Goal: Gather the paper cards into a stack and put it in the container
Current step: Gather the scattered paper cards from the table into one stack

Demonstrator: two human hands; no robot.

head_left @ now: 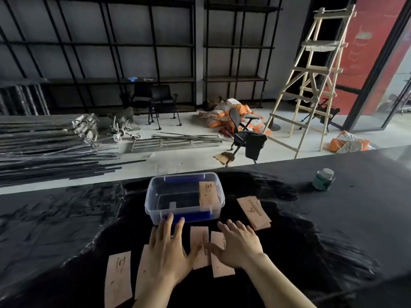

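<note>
Cards (pixel 201 248) lie scattered on the table (pixel 333 218) before the container (pixel 155 210), left hand (pixel 165 252) and right hand (pixel 236 245) flat, fingers spread, pinching nothing, likely to slide them together.

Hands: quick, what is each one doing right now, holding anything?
Left hand: open, fingers spread, flat on a paper card, gripping nothing.
Right hand: open, palm down on the middle cards, gripping nothing.

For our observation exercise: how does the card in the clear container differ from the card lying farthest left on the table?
The card in the container leans tilted against the container wall; the farthest-left card lies flat on the black table. The first sits beyond both hands, the second nearer the camera. Both are pale pink with dark print.
</note>
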